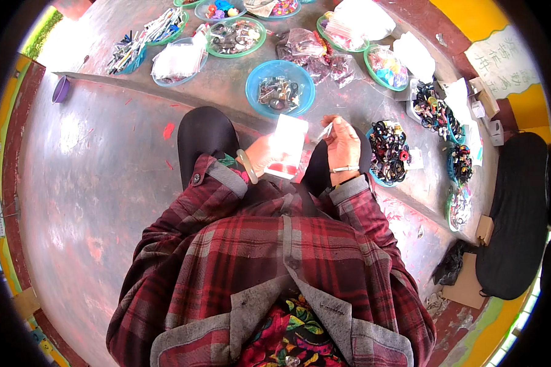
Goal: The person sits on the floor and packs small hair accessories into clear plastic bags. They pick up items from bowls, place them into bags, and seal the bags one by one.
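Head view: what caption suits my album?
Left hand holding a white card, right hand beside it, before a blue basin.

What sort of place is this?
Likely an informal workspace, perhaps a porch or open-sided room: grass shows at upper left, and a blue basin and green tray of small goods stand on the hard floor.
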Demonstrator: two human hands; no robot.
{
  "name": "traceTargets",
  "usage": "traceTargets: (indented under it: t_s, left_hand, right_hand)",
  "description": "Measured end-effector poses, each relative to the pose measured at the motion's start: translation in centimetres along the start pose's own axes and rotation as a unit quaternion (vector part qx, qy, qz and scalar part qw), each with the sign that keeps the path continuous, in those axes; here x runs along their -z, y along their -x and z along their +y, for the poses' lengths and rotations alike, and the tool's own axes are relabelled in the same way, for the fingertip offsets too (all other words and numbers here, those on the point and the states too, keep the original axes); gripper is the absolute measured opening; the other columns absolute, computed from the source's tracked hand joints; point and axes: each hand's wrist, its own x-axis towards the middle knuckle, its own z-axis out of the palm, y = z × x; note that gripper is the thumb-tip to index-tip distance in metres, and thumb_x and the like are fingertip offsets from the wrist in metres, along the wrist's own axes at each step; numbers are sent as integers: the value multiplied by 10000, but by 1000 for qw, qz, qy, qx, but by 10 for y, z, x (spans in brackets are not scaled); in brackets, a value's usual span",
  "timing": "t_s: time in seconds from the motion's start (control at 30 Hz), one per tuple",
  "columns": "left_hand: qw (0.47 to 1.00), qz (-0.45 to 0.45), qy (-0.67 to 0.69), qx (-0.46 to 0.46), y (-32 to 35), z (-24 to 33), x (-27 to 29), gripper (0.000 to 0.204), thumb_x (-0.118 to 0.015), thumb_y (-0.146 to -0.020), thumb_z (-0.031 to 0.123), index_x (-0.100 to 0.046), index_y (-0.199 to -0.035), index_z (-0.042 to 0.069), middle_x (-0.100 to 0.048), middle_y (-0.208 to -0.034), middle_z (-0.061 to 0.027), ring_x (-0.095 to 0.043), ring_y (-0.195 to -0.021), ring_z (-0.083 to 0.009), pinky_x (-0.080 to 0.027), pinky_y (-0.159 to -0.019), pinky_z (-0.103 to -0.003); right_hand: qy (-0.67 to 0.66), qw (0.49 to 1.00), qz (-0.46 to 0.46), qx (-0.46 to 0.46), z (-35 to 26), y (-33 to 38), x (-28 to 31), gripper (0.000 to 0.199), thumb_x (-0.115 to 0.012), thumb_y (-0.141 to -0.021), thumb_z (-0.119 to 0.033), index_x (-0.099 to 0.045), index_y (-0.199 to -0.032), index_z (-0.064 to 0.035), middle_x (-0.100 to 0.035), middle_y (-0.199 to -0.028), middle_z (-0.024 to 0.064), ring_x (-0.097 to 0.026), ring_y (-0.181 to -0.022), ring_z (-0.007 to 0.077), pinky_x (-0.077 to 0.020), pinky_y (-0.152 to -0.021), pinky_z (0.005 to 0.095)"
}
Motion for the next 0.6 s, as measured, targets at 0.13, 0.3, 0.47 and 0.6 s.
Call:
traceTargets:
  t_s: [0.13,0.3,0.47,0.6]
  left_hand:
    - [993,56,77,-72,-5,-1,5,347,-633,-722,4,-520,-1050,-12,-597,-948,-102,-603,-809,-182,-490,-722,-304]
    - [978,101,115,-139,-11,0,5,278,-555,-819,57,-503,-1081,-17,-592,-970,-86,-587,-885,-190,-469,-794,-303]
    - [986,53,102,-124,-10,-1,-2,323,-489,-870,106,-451,-1161,-28,-540,-1106,-121,-534,-1020,-214,-432,-870,-355]
    - [978,-1,169,-123,-15,-9,3,354,-447,-899,181,-425,-1183,-29,-511,-1149,-121,-500,-1069,-211,-395,-913,-381]
  right_hand:
    - [-2,990,-104,-100,-2,-2,8,150,-577,-823,-105,-618,-915,5,-641,-885,86,-595,-759,149,-459,-636,257]
    - [173,937,-239,-188,1,19,-7,158,-624,-782,-61,-632,-899,45,-635,-895,93,-570,-840,136,-434,-789,254]
    - [140,948,-217,-187,3,24,-19,152,-617,-789,-49,-631,-904,49,-639,-845,85,-572,-780,121,-438,-753,233]
    - [113,959,-191,-174,3,15,-12,157,-602,-800,-53,-626,-917,49,-640,-861,96,-586,-791,142,-459,-750,249]
